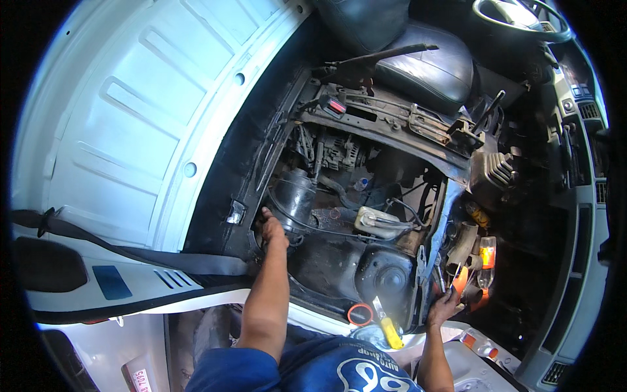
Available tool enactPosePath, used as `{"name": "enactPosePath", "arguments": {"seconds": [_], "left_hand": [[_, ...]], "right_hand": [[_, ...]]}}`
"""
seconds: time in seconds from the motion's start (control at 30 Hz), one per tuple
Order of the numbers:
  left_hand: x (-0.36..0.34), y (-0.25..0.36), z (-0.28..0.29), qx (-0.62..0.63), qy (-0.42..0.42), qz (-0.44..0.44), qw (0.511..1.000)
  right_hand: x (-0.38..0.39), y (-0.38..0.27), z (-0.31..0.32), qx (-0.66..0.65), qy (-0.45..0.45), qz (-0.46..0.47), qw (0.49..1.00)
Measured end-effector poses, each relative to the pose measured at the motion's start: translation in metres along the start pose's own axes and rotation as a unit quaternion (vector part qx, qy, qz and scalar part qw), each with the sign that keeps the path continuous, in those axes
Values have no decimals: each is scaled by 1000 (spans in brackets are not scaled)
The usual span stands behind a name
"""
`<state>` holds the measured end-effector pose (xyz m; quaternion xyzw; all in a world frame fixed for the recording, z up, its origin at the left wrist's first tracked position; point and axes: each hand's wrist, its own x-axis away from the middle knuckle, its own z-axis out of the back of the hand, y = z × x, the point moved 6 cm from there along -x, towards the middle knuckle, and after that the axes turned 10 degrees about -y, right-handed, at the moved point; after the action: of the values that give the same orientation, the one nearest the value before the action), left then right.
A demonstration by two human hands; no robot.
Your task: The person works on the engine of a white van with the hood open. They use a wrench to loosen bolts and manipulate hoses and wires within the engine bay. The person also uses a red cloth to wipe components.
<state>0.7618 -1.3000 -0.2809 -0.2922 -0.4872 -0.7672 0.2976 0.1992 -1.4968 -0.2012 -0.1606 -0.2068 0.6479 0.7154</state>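
Note:
My left hand (pixel 273 231) reaches down beside a black cylindrical canister (pixel 293 198) at the left of the open engine bay. Its fingers are partly hidden between the canister and the bay's edge. At the right, my right hand (pixel 444 308) is closed round a tool with an orange handle (pixel 461 279); its exact kind is unclear. A thin black cable (pixel 320 229) runs from the canister toward a whitish plastic reservoir (pixel 380 223). Near my body, a yellow utility knife (pixel 390 331) with its blade out and an orange ring (pixel 360 314) lie at the bay's near edge.
A black seat (pixel 428 65) and a steering wheel (pixel 522 29) are at the far side. Bottles (pixel 488 261) and loose parts crowd the footwell at right. A seat belt (pixel 196 262) crosses at left. A metal frame (pixel 385 130) spans the bay's far edge.

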Motion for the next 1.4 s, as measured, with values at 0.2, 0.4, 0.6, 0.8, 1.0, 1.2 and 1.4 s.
{"name": "enactPosePath", "arguments": {"seconds": [0.2,0.4,0.6,0.8,1.0,1.2,1.4], "left_hand": [[8,-7,-3,-62,25,-1,998],[-48,-32,7,-144,7,23,989],[-24,7,3,-340,77,-164,923],[94,66,-49,-398,-64,-575,712],[40,108,-117,-559,-146,-465,671],[27,100,-104,-535,-148,-516,653],[35,102,-113,-491,-183,-570,633]], "right_hand": [[-8,24,-11,-42,-24,-34,998],[-4,26,-5,88,9,-31,996],[2,-1,7,-63,-5,-43,997],[3,2,8,-123,-18,-81,989],[3,3,8,-91,-14,-90,992],[3,1,8,-68,-4,-92,993],[9,4,11,-16,-8,-161,987]]}}
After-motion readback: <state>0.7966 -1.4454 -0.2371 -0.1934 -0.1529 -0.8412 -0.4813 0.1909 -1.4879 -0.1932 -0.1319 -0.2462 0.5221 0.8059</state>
